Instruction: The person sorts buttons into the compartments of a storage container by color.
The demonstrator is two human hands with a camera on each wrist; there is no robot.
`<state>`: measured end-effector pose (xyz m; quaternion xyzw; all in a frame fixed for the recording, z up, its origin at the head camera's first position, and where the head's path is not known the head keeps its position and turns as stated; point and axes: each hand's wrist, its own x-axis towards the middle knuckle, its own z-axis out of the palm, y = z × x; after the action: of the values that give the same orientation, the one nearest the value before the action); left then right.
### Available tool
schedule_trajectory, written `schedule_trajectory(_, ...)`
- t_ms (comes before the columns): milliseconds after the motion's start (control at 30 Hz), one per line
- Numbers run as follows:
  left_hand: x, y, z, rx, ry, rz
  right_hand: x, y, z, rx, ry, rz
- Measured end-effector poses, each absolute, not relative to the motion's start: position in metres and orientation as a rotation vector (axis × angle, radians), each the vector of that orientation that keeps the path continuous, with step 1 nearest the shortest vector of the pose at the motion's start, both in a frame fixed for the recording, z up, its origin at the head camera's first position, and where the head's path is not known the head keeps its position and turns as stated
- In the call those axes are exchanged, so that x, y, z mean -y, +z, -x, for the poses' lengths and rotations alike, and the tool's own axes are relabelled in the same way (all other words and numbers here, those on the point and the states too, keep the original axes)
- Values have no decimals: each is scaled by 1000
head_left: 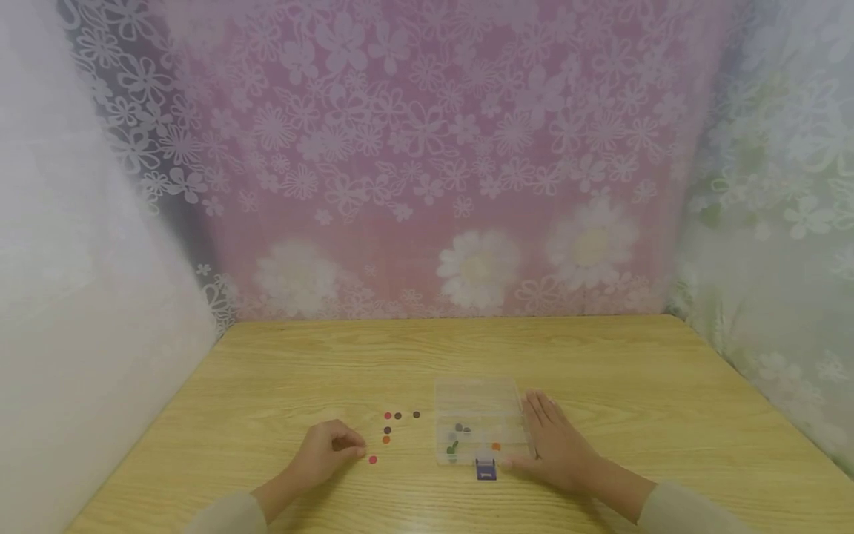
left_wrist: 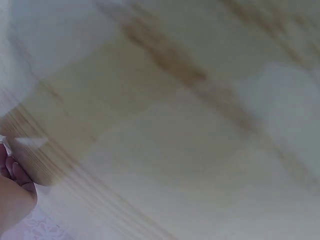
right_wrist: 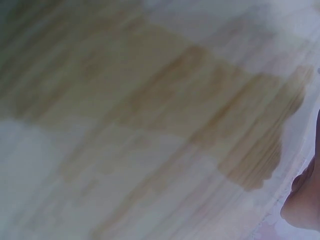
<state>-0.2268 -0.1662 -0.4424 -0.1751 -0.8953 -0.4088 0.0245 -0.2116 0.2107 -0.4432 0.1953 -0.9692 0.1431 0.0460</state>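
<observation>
A clear plastic box point(head_left: 472, 394) lay on the desk point(head_left: 427, 348) before the person, slightly right of the middle in the head view, a dark blue clasp point(head_left: 486, 471) jutting from its near edge. Inside, green pieces point(head_left: 452, 450) lay near the left wall, dark pieces point(head_left: 459, 427) just beyond them and an orange piece point(head_left: 496, 446) toward the right; the faint dividers made it hard to tell which compartments. The right hand point(head_left: 560, 449) rested along the box's right side, its grip wide, fingers straight and thumb by the near edge. Left of the box were scattered three dark discs point(head_left: 416, 414), an orange disc point(head_left: 386, 440) and two pink ones, the nearer pink disc point(head_left: 373, 460) just beside the left hand's fingertips. The left hand point(head_left: 323, 454) had a narrow grip, thumb and forefinger close together; whether they held anything could not be told. Pale sleeves point(head_left: 687, 512) covered both forearms. Behind the desk hung a pink flowered cloth point(head_left: 427, 96).
</observation>
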Motion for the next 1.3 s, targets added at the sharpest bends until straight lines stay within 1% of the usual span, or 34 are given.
schedule_trajectory(400,166,-441,225,2786,-1199,575,-211,-445,212,2942,471,-599)
schedule_trajectory(1300,165,-437,224,2796,-1219,488,-210,-439,212,2966,411,-609)
